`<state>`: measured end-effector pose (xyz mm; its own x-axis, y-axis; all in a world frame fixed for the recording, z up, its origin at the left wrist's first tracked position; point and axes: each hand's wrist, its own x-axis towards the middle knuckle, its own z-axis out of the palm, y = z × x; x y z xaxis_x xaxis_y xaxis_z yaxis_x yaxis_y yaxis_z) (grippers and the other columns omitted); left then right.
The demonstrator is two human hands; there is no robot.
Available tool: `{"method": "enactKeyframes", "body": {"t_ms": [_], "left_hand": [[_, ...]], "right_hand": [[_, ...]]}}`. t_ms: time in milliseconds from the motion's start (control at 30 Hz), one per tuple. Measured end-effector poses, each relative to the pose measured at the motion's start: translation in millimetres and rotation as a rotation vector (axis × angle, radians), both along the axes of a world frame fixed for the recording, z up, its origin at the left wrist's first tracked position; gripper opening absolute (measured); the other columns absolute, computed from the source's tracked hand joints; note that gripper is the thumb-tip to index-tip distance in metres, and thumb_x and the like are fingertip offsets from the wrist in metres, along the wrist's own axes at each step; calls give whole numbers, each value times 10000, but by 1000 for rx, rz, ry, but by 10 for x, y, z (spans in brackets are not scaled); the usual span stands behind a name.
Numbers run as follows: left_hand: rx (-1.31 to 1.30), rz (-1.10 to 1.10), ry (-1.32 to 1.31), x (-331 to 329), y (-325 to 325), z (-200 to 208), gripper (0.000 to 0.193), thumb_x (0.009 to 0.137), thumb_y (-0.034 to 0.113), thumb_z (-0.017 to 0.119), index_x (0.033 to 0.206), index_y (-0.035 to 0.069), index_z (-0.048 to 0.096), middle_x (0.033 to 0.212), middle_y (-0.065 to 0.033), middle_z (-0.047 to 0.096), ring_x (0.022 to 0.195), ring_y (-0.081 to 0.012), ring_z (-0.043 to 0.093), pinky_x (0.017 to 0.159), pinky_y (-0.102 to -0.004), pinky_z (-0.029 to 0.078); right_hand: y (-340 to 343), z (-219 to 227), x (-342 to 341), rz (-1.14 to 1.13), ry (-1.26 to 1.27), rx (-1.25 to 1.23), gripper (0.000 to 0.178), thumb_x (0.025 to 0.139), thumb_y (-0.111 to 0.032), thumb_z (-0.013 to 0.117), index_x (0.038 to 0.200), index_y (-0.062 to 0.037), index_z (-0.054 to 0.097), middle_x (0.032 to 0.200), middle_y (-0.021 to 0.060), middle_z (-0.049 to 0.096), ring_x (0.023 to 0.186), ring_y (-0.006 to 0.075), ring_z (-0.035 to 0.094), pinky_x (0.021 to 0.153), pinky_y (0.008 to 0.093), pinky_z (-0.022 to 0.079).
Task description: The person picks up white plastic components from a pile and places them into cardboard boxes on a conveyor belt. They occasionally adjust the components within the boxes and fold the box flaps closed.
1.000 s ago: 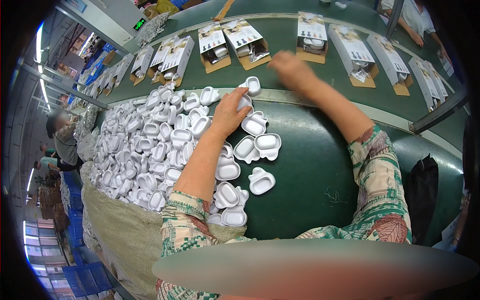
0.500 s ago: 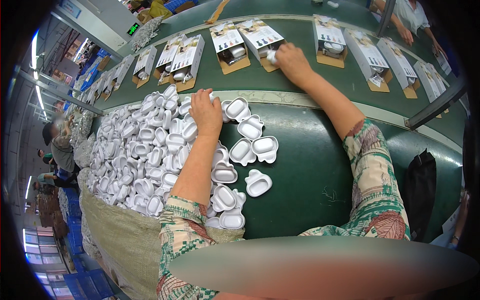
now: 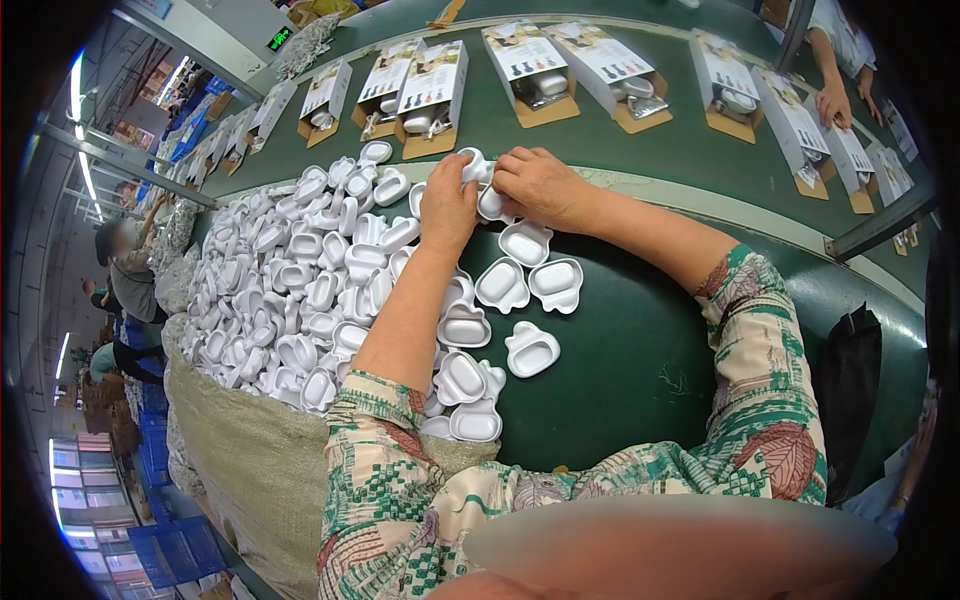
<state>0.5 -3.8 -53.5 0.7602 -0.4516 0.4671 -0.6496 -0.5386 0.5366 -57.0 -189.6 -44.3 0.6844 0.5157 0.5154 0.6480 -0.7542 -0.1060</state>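
White plastic trays point(image 3: 300, 285), small and moulded with shallow hollows, lie heaped across the left part of a dark green worktable point(image 3: 620, 350), the heap reaching its near-left edge where a coarse sack point(image 3: 240, 460) hangs down. The left hand point(image 3: 447, 205) rests palm-down on the far end of the heap, fingers loosely curled over the trays there; whether it grips one cannot be told. The right hand point(image 3: 540, 185), just beside it and nearly touching, has its fingers bent and pinches a single white tray point(image 3: 474, 163) by the rim, near the table's far edge. A few loose trays point(image 3: 530, 275) lie below the right hand. Beyond the far edge, a green conveyor belt point(image 3: 680, 130) carries a row of open printed cartons point(image 3: 420, 95) on brown cardboard.
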Motion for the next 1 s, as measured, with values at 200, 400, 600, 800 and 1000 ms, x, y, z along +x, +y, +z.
{"method": "enactKeyframes", "body": {"t_ms": [200, 400, 600, 800, 1000], "left_hand": [[239, 149, -183, 9, 77, -16, 255, 754, 68, 625, 1005, 24, 604, 1102, -140, 574, 991, -338, 546, 860, -406, 444], [371, 303, -65, -61, 38, 79, 272, 723, 106, 692, 979, 49, 621, 1067, -129, 569, 1009, -313, 526, 864, -395, 450], [434, 265, -94, -54, 141, 88, 229, 739, 50, 628, 967, 67, 612, 966, -147, 600, 912, -344, 574, 758, -430, 470], [497, 178, -40, -89, 62, 143, 168, 737, 86, 639, 892, 41, 592, 839, -169, 619, 802, -375, 600, 722, -455, 476], [589, 12, 79, -243, -100, 235, 181, 743, 124, 649, 901, 50, 601, 863, -168, 642, 832, -349, 619, 737, -438, 484]], "right_hand": [[-131, -115, -24, -20, 23, -32, 118, 768, -154, 606, 859, -88, 572, 896, 71, 549, 901, 252, 543, 727, 380, 439], [-8, -211, -14, 25, -9, 62, 145, 722, -118, 631, 850, -90, 567, 895, 66, 537, 870, 255, 540, 722, 374, 440], [69, -148, 5, 56, -149, -122, 114, 757, -148, 561, 845, -84, 528, 926, 75, 516, 876, 234, 532, 776, 347, 430], [79, -144, -20, 81, -116, -24, 144, 752, -166, 565, 857, -74, 529, 906, 68, 531, 870, 234, 538, 765, 358, 438], [-181, -123, -325, 31, -361, -70, 87, 746, -166, 531, 791, -92, 517, 836, 49, 522, 823, 208, 539, 737, 352, 428]]}}
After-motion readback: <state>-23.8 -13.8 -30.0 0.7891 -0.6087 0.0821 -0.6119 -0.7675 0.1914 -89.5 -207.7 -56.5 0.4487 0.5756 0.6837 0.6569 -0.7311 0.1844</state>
